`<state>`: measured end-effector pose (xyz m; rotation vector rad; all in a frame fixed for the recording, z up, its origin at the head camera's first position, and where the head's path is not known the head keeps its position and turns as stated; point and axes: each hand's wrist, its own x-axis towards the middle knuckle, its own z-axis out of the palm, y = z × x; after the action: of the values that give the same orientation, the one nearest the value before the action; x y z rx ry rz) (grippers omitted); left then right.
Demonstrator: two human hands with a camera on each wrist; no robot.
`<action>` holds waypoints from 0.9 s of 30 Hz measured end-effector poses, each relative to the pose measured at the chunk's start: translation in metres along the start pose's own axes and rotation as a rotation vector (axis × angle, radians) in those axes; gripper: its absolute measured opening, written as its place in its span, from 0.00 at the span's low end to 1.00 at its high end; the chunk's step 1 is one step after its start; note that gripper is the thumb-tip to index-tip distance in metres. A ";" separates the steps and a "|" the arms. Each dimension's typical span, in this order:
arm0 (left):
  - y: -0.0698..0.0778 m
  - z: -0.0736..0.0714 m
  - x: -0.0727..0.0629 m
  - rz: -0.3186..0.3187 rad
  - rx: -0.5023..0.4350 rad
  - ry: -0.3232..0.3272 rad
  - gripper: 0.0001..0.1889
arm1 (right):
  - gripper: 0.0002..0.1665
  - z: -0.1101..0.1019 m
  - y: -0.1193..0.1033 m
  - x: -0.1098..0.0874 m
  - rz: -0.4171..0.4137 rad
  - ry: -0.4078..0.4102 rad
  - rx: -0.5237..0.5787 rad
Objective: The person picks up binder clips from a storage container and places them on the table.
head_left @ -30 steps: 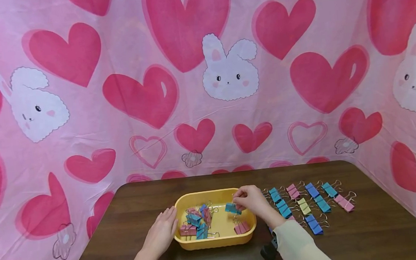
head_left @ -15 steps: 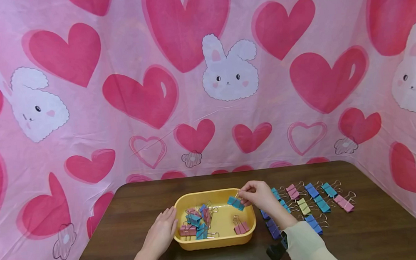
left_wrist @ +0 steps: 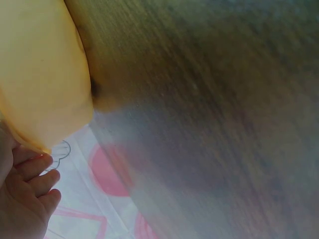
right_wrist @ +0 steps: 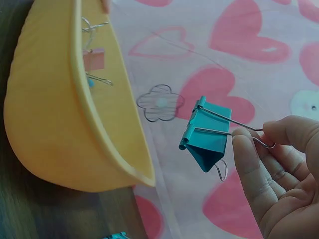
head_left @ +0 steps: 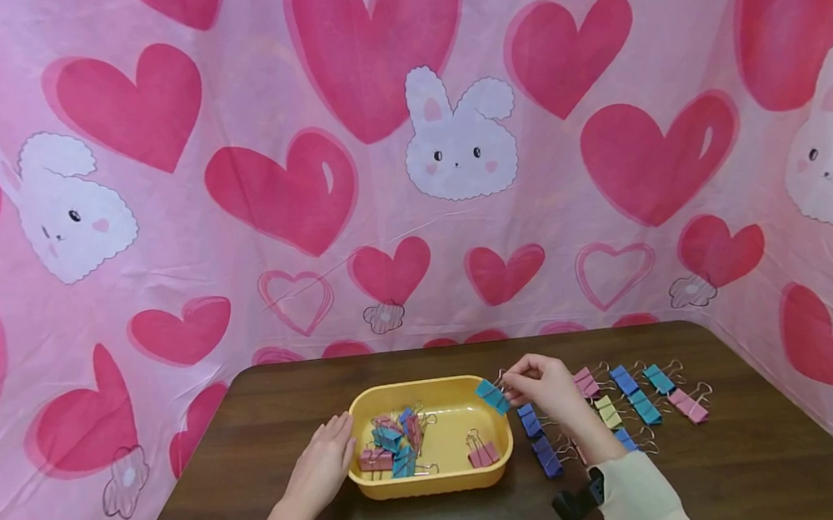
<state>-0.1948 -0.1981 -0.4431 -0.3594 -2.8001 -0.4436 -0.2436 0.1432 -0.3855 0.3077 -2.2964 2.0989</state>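
Observation:
In the head view, my right hand point(head_left: 549, 385) pinches a teal binder clip point(head_left: 492, 397) by a wire handle, above the right rim of the yellow tray point(head_left: 423, 486). The right wrist view shows the clip point(right_wrist: 213, 130) with thumb and fingertip on its silver handle. My left hand point(head_left: 321, 462) rests with extended fingers along the tray's left rim. Inside the tray, a tangle of pink, teal and blue binder clips point(head_left: 403, 462) lies at the left, and a single pink clip point(head_left: 484, 454) at the right.
On the brown table point(head_left: 286, 390), right of the tray, several binder clips lie in rough rows: blue point(head_left: 546, 457), yellow point(head_left: 609, 413), pink point(head_left: 690, 407) and teal point(head_left: 645, 407). My right forearm hides some of them. A pink heart-patterned cloth point(head_left: 460, 247) hangs behind the table.
My right hand has carried the teal binder clip right and slightly up, from over the tray's inside to its right rim. My left hand and the tray have stayed put.

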 end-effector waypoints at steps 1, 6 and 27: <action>0.000 0.000 0.000 0.000 0.000 0.001 0.21 | 0.06 -0.002 -0.001 -0.001 0.000 0.007 0.007; 0.000 0.000 0.000 0.001 0.004 0.006 0.21 | 0.08 -0.016 -0.006 -0.006 -0.006 0.045 0.007; -0.001 0.001 0.000 -0.007 0.012 -0.021 0.22 | 0.17 -0.118 0.081 0.011 -0.135 0.115 0.138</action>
<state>-0.1958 -0.1987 -0.4447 -0.3533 -2.8244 -0.4269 -0.2816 0.2641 -0.4516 0.3260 -2.0140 2.1513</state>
